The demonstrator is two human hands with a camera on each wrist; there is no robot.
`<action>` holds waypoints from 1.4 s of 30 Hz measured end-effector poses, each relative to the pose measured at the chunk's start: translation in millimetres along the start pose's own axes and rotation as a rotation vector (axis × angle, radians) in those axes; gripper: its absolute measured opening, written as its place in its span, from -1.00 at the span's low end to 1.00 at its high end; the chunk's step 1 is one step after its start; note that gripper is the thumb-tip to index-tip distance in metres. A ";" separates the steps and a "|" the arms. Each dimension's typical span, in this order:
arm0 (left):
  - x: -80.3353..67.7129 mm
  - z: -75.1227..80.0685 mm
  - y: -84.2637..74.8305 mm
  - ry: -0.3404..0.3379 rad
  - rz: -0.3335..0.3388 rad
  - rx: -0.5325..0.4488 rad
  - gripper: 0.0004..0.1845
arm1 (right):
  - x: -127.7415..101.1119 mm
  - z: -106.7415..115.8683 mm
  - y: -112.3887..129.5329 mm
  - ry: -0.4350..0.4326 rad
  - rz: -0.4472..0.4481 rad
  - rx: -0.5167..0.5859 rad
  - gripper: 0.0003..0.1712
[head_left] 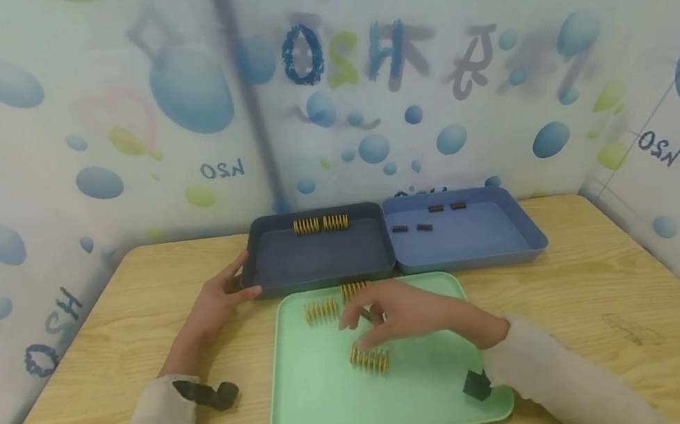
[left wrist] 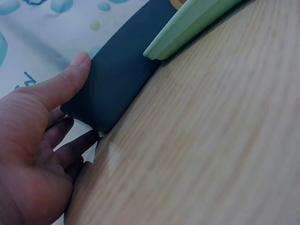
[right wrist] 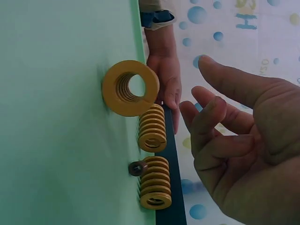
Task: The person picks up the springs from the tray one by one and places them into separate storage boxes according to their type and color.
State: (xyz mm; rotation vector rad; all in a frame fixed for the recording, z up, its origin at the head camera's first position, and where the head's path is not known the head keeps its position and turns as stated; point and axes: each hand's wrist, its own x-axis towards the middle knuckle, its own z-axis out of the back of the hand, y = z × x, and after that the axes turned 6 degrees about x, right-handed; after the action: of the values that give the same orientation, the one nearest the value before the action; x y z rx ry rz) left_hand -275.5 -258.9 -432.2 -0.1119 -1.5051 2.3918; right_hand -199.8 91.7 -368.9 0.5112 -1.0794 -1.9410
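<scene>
My left hand (head_left: 215, 303) holds the near left corner of the dark tray (head_left: 320, 260); in the left wrist view the thumb (left wrist: 70, 84) lies along its wall and the other fingers bend by its end. Above the green tray (head_left: 325, 409) hovers my right hand (head_left: 398, 309), fingers loosely bent and holding nothing. Below it lie a near yellow coil spring (head_left: 369, 359), a left one (head_left: 321, 310) and a far one (head_left: 356, 290), partly hidden. One small dark spring (right wrist: 137, 168) lies beside a yellow spring (right wrist: 156, 183) in the right wrist view.
Two yellow springs (head_left: 321, 224) sit along the back of the dark tray. Adjoining it on the right, a blue tray (head_left: 475, 238) contains several small dark springs (head_left: 424, 227). The trays stand on a wooden table (head_left: 581, 338) before a patterned curtain (head_left: 365, 97).
</scene>
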 end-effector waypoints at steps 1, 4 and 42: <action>0.2 -0.1 0.3 0.001 -0.001 0.001 -0.15 | 0.3 -0.5 -1.2 0.009 0.004 -0.005 -0.59; 0.1 0.1 0.6 0.004 -0.002 0.010 -0.14 | 1.9 -1.8 -5.8 0.046 0.008 -0.017 -0.56; -0.8 0.9 -0.7 -0.001 0.010 0.031 -0.15 | 9.2 -3.4 -42.8 0.264 0.016 -0.036 -0.44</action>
State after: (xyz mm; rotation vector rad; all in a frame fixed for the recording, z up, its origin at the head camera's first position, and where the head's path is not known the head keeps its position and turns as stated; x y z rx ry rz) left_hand -274.8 -259.7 -431.2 -0.1116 -1.4701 2.4221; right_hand -223.0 94.5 -406.1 0.7147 -0.8755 -1.8154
